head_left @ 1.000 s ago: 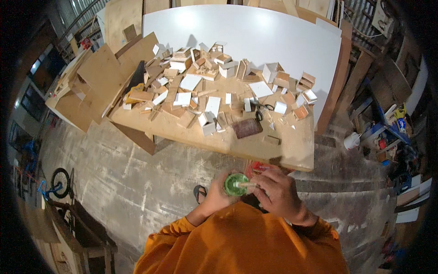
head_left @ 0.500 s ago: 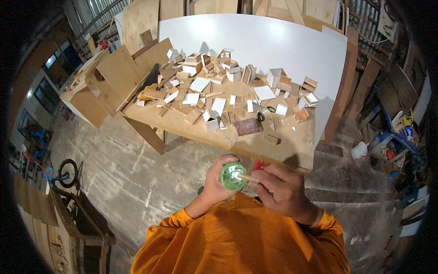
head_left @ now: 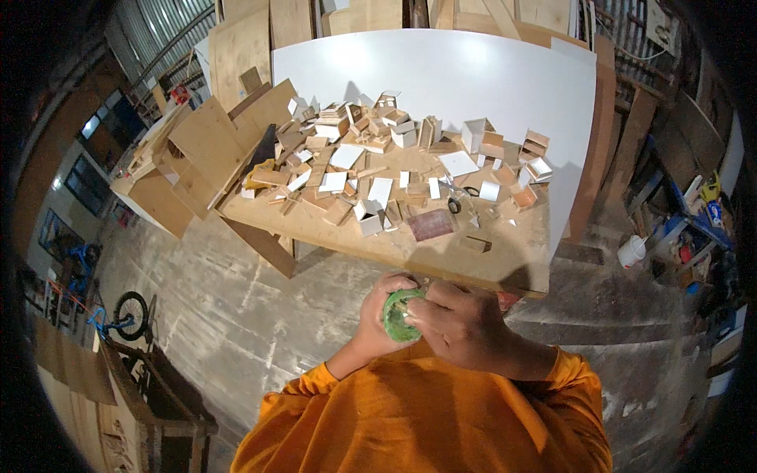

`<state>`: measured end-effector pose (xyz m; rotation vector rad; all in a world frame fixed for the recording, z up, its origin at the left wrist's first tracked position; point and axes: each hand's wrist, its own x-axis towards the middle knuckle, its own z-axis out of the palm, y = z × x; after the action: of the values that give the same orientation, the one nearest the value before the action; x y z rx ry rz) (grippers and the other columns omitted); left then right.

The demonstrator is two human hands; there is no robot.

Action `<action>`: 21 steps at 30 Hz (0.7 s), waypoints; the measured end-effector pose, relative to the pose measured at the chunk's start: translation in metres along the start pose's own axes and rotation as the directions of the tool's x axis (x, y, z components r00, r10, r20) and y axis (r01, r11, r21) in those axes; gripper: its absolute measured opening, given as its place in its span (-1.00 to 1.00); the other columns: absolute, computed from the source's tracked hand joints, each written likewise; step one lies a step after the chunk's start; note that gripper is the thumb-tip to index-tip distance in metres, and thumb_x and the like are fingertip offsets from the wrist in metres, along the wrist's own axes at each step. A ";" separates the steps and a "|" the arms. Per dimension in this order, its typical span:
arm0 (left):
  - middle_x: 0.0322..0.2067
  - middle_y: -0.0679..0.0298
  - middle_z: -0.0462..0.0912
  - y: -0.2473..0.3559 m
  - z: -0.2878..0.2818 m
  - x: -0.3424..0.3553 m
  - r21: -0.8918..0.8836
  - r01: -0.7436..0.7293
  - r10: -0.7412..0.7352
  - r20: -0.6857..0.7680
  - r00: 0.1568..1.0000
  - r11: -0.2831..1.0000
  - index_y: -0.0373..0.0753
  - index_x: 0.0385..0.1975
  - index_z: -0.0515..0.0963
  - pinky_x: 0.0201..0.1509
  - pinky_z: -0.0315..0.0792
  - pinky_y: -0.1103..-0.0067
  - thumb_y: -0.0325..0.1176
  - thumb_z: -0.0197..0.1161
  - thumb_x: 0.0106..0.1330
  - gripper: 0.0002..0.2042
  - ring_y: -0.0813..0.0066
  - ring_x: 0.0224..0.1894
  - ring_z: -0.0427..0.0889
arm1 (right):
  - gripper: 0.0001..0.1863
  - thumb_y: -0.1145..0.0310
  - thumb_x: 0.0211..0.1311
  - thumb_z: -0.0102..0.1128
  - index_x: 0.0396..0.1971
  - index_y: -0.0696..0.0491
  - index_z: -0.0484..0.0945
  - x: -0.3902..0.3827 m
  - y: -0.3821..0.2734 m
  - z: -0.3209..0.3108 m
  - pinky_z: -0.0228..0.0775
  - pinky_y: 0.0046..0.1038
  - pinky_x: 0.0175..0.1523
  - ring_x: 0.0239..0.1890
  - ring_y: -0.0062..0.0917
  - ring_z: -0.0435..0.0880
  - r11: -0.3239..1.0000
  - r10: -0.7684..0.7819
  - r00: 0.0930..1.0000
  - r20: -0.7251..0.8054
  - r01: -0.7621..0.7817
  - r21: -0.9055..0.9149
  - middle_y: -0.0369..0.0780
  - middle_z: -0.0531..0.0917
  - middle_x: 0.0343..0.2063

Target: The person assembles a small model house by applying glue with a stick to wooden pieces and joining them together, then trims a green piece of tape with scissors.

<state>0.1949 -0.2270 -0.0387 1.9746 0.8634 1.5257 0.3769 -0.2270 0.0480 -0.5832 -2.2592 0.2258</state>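
Observation:
In front of my chest, my left hand (head_left: 374, 317) is wrapped round a small green see-through container (head_left: 398, 329), like a cup or cut bottle, with whitish stuff inside. Close over its mouth, my right hand (head_left: 465, 327) has its fingers pinched together on a thin wooden stick, now mostly hidden behind the fingers. Both hands are just short of the near edge of a wooden workbench (head_left: 505, 264). On that bench lie a dark red flat block (head_left: 432, 225), scissors (head_left: 454, 206) and a small wooden piece (head_left: 476, 243).
Many small wood and white board pieces (head_left: 345, 156) are heaped across the bench. A white panel (head_left: 441, 79) stands behind it. Plywood sheets (head_left: 206, 134) lean at the left. A white bucket (head_left: 631, 251) is on the right, a small bicycle wheel (head_left: 131, 315) at lower left.
My right hand has moved left and closer over the container's mouth, so the stick and white stuff are mostly covered. My left hand keeps its hold; the view has shifted slightly.

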 end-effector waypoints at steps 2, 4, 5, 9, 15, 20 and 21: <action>-0.15 0.13 0.53 -0.002 -0.001 0.000 0.026 0.009 -0.008 -0.030 1.000 1.000 -0.20 -0.04 0.39 -0.08 0.45 0.46 -0.35 0.54 -0.11 -0.41 0.24 -0.15 0.57 | -0.76 0.48 -0.03 0.30 -0.29 0.11 0.55 0.001 -0.004 -0.002 0.34 -0.36 -0.51 -0.57 -0.38 0.51 1.000 0.007 0.999 -0.038 -0.008 -0.018 -0.24 0.42 -0.54; -0.16 0.13 0.53 -0.005 -0.002 0.000 0.053 0.017 -0.013 -0.079 0.997 0.998 -0.20 -0.05 0.39 -0.11 0.46 0.46 -0.35 0.55 -0.11 -0.41 0.23 -0.17 0.58 | -0.75 0.48 -0.03 0.30 -0.27 0.12 0.56 0.003 -0.007 -0.005 0.34 -0.36 -0.51 -0.57 -0.39 0.51 0.999 0.021 0.999 -0.036 -0.023 -0.039 -0.24 0.42 -0.54; -0.16 0.13 0.53 -0.007 -0.003 0.000 0.061 0.013 -0.007 -0.095 0.995 0.998 -0.20 -0.05 0.39 -0.11 0.46 0.45 -0.35 0.55 -0.11 -0.41 0.22 -0.17 0.58 | -0.74 0.48 -0.03 0.30 -0.26 0.12 0.56 0.003 -0.008 -0.006 0.34 -0.37 -0.51 -0.57 -0.40 0.52 0.998 0.033 0.999 -0.016 -0.034 -0.051 -0.24 0.43 -0.54; -0.18 0.11 0.53 -0.005 -0.010 0.006 0.115 -0.016 0.030 -0.123 0.992 0.993 -0.20 -0.06 0.40 -0.13 0.47 0.43 -0.35 0.55 -0.11 -0.42 0.20 -0.19 0.58 | -0.73 0.49 -0.02 0.29 -0.24 0.14 0.55 0.004 -0.002 0.007 0.34 -0.36 -0.50 -0.56 -0.40 0.52 0.998 0.027 1.000 0.015 -0.026 -0.059 -0.23 0.43 -0.53; -0.22 0.11 0.53 -0.007 -0.023 0.014 0.299 -0.094 0.122 -0.075 0.990 0.950 -0.21 -0.09 0.41 -0.16 0.48 0.41 -0.31 0.55 -0.12 -0.43 0.16 -0.22 0.58 | -0.75 0.49 0.00 0.26 -0.25 0.16 0.53 0.012 -0.004 0.023 0.36 -0.33 -0.48 -0.55 -0.36 0.52 0.996 0.026 0.999 0.046 -0.022 -0.081 -0.21 0.42 -0.52; -0.22 0.11 0.53 -0.012 -0.028 0.004 0.173 0.022 0.003 -0.146 0.989 0.985 -0.22 -0.10 0.41 -0.16 0.47 0.42 -0.26 0.58 -0.13 -0.42 0.16 -0.23 0.58 | -0.75 0.48 -0.01 0.28 -0.28 0.15 0.52 0.019 -0.001 0.024 0.35 -0.33 -0.49 -0.55 -0.36 0.52 0.991 0.127 0.982 0.143 -0.119 -0.067 -0.21 0.42 -0.52; -0.22 0.10 0.53 -0.012 -0.030 0.003 0.157 0.006 0.016 -0.143 0.990 0.988 -0.22 -0.11 0.41 -0.16 0.47 0.42 -0.26 0.58 -0.14 -0.41 0.17 -0.23 0.58 | -0.75 0.47 -0.02 0.28 -0.28 0.15 0.52 0.020 0.000 0.024 0.35 -0.33 -0.49 -0.55 -0.36 0.52 0.993 0.118 0.983 0.137 -0.114 -0.039 -0.21 0.43 -0.52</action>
<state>0.1646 -0.2161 -0.0380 1.9946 1.0686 1.6653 0.3475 -0.2173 0.0445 -0.7375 -2.3686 0.2978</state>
